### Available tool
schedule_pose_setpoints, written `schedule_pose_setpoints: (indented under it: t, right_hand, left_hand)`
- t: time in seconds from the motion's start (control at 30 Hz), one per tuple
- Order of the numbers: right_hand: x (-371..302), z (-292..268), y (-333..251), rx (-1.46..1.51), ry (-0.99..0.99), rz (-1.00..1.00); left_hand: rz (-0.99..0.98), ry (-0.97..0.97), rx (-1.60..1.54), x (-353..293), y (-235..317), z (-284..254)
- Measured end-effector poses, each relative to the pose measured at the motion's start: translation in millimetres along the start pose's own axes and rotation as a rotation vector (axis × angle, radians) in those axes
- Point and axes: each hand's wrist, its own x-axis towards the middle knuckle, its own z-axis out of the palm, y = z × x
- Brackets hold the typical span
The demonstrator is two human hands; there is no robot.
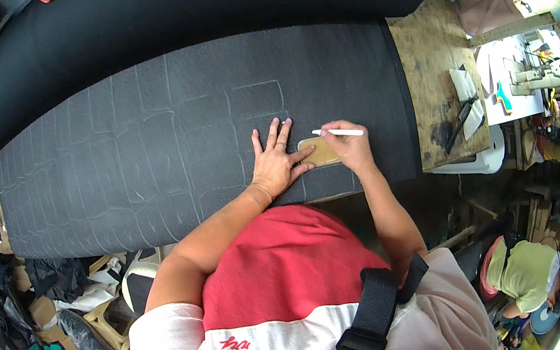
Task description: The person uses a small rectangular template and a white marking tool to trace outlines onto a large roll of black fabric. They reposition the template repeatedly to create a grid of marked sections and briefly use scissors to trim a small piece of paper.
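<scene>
Dark fabric (214, 141) lies spread across the table, marked with rows of pale outlines over its left and middle parts. On it, near the front edge, rests a tan rectangular template (322, 152) with rounded corners. My left hand (276, 159) lies with fingers spread on the fabric, its thumb side pressing the template's left end. In my right hand (351, 147) is a white marking pen (341, 132), pinched between the fingers and tilted, its tip pointing left at the template's upper edge. Whether the tip touches the fabric I cannot tell.
A thick black fabric roll (191, 11) stretches along the far side. Right of the fabric, the bare wooden tabletop (433, 58) carries black-handled scissors (464, 120). Beyond stands a sewing machine (547, 77). Scraps and a chair crowd the lower left; another person (525, 270) is at lower right.
</scene>
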Motion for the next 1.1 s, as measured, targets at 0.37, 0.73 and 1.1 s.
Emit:
schedule_pose_setpoints:
  t: [0.37,0.73,1.1]
  right_hand:
    - [-3.0,7.4,-10.2,-0.486,-0.007,-0.207]
    - [-51.0,-29.4,-8.7,-0.631,0.049,0.034]
    - [45.0,0.3,-12.0,-0.101,0.163,-0.124]
  left_hand:
    - [-0.01,0.02,0.003,0.0,1.4,-2.8]
    - [0.011,0.048,-0.003,7.5,0.5,-4.4]
    - [-0.145,0.013,0.034,42.2,-18.6,-16.8]
